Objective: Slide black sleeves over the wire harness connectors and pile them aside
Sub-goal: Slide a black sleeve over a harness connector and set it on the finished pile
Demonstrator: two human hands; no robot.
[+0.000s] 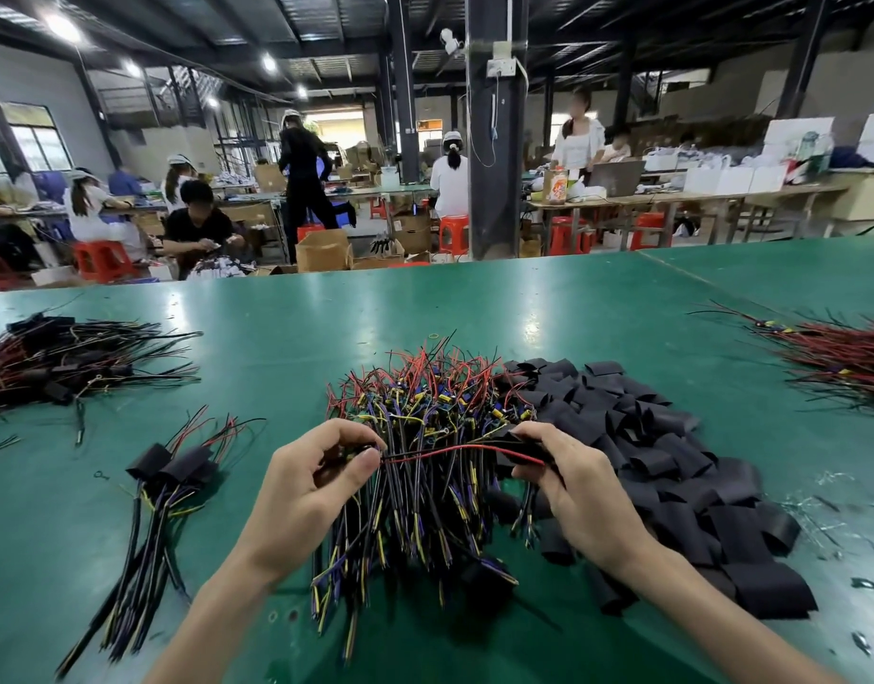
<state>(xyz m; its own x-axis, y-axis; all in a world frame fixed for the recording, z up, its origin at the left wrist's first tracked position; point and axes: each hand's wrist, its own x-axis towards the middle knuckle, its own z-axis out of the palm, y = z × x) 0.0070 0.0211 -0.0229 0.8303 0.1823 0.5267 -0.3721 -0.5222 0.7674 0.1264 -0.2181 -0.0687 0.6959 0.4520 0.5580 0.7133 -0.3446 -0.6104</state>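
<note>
L hand point(321, 481) pinches one end of a thin red-and-black wire harness point(449, 449); R hand point(578, 486) grips the other end along w/ a flat black sleeve point(516, 439). The wire is stretched btwn them, just above the centre heap of multicoloured unsleeved harnesses point(425, 412) on the green surface point(523, 308). A loose pile of black sleeves point(672, 466) lies touching the heap's R side, and a small pile of sleeved harnesses point(173, 466) sits apart to the L.
</note>
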